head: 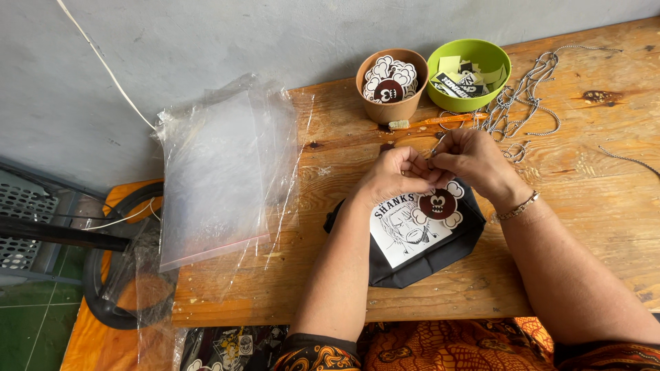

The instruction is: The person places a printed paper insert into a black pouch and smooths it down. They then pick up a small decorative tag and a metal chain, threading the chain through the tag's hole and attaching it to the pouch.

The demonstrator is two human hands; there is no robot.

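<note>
Two hands: left hand and right hand meet fingertip to fingertip over the middle of the bench, just above a black pouch.
Grip, both: fingers of each hand are pinched tight on a small metal ring held between them; it is thin and half hidden, so it may be a clasp rather than a ring.
Wrist: a slim metal bracelet sits on the right wrist.
Pouch: black pouch lies flat on the bench under the hands, on the near side, with a white picture card and a round dark cartoon sticker on top of it.
Far side: a brown paper cup of the same stickers stands just left of a green bowl of paper scraps; an orange toothbrush lies in front of them.
Far right: a tangle of silver ball chains spreads over the wood, near the bowl.
Left: clear plastic bags lie piled over the bench's left edge.
</note>
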